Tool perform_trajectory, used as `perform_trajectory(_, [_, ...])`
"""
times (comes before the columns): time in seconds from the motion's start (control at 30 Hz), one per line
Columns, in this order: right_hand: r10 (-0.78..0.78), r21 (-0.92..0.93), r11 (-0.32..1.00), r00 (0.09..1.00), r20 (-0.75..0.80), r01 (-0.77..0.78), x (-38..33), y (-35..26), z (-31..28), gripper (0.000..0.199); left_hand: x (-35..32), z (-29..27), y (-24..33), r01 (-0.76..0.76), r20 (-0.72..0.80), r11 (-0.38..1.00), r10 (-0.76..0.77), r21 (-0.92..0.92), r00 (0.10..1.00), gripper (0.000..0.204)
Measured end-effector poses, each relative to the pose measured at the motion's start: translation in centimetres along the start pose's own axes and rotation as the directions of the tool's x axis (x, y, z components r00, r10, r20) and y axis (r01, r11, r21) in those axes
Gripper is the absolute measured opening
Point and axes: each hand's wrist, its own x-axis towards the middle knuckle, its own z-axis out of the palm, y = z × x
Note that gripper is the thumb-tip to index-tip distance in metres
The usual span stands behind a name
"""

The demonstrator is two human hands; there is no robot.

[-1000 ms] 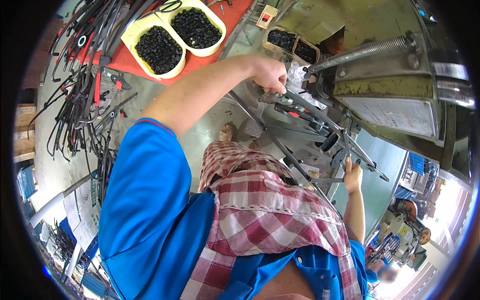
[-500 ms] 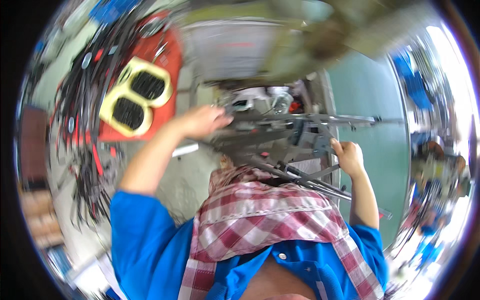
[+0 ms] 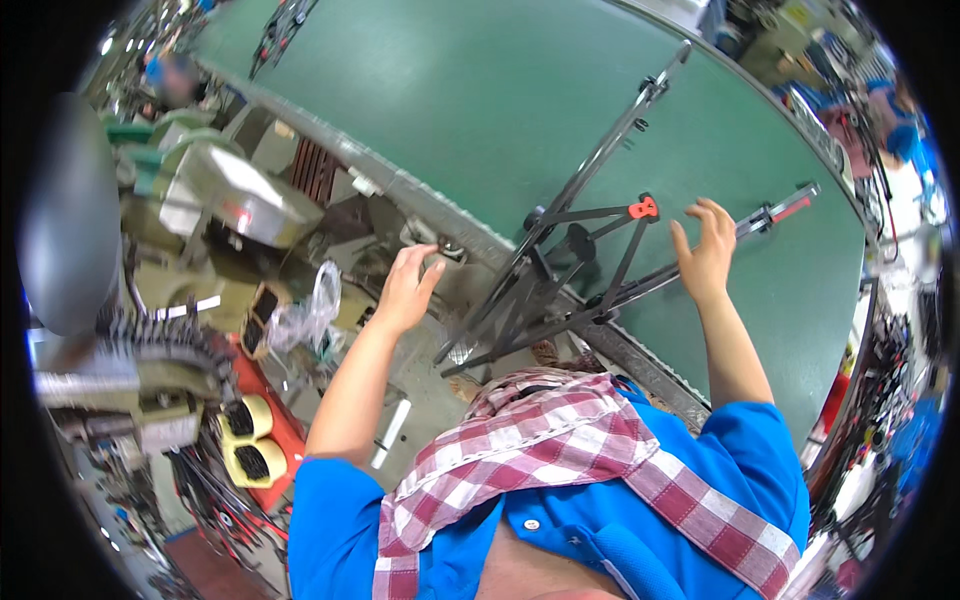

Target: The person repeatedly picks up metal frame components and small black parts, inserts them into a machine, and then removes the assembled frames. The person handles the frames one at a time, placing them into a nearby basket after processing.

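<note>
A dark folding frame (image 3: 575, 250) of metal tubes and flat bars lies across the near edge of the green tabletop (image 3: 440, 110). Its long tubes spread away from me over the table, while the crossed lower ends overhang toward my apron. A small red joint piece (image 3: 644, 207) sits where two of its bars meet. My right hand (image 3: 708, 250) is raised with fingers apart, just beside the red piece and over the right-hand tube, holding nothing. Off the table's edge, to the left of the frame, my left hand (image 3: 408, 290) hovers open with nothing in it.
Left of me, a yellow two-compartment holder (image 3: 248, 440) of small dark parts stands on a red surface (image 3: 285, 420), near a machine (image 3: 245, 195) and a crumpled clear plastic bag (image 3: 322, 305). Bundles of dark rods (image 3: 215, 500) lie lower left. More dark parts (image 3: 283, 30) rest on the far tabletop.
My view has swung toward the green table. The frame, gripped by my right hand before, now rests on the tabletop with both hands off it.
</note>
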Motion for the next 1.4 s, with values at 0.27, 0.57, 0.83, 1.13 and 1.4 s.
perform_trajectory(0.27, [0.779, 0.481, -0.282, 0.094, 0.619, -0.830, -15.2, 14.4, 2.9, 0.063, 20.9, 14.4, 2.5, 0.495, 0.389, 0.814, -0.368, -0.303, 0.844, 0.074])
perform_trajectory(0.57, [0.334, 0.403, -0.858, 0.253, 0.908, -0.317, -0.1, 8.2, 16.6, 0.098, 18.8, 22.4, 7.0, 0.458, 0.661, 0.800, -0.104, -0.389, 0.743, 0.071])
perform_trajectory(0.83, [0.186, 0.444, -0.839, 0.602, 0.776, -0.314, 4.8, 3.4, 13.1, 0.094, 17.7, 14.5, 21.1, 0.029, 0.502, 0.994, 0.028, -0.106, 0.865, 0.076])
perform_trajectory(1.13, [-0.249, 0.531, -0.764, 0.926, 0.283, -0.367, 12.0, -12.3, -4.5, 0.095, 4.5, -1.8, 29.9, -0.356, -0.358, 0.934, 0.343, 0.030, 0.868, 0.112])
perform_trajectory(1.4, [-0.802, 0.492, -0.541, 0.595, -0.057, -0.682, 3.5, -32.2, -15.5, 0.090, -17.5, -8.6, 27.6, -0.163, -0.812, 0.942, 0.335, 0.293, 0.478, 0.118])
